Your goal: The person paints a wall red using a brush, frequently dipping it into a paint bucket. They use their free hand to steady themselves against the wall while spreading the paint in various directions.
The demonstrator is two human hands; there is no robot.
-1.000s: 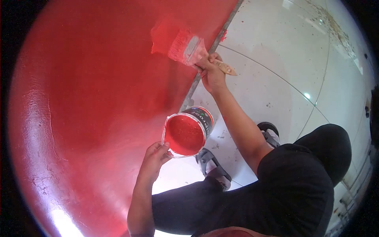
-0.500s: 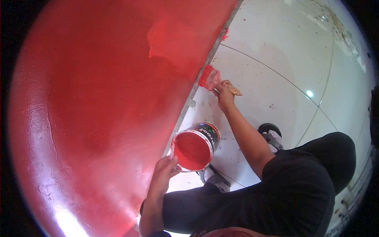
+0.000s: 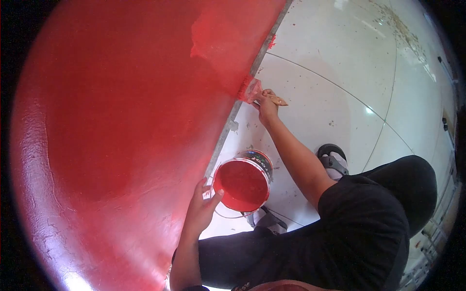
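Note:
My right hand (image 3: 268, 104) is closed round the wooden handle of a wide paint brush (image 3: 253, 91). The red bristles touch the edge of the red painted surface (image 3: 145, 97), over the grey strip (image 3: 224, 136) that borders it. My left hand (image 3: 203, 207) grips the near left rim of a bucket (image 3: 262, 162) of red paint, thumb on the rim and fingers outside. The bucket leans so that its open top faces me, and its thin wire handle hangs below the rim.
White floor tiles (image 3: 335, 68) with dark joints and small specks lie on the right. My two sandalled feet (image 3: 335, 162) stand on them, with my dark-clothed knees close by. A red paint blot (image 3: 272, 42) marks the tile beside the strip.
My right hand and the brush have moved left, bringing the bristles onto the red edge. The bucket's mouth has turned more towards me, and my left hand's fingers have spread along its side.

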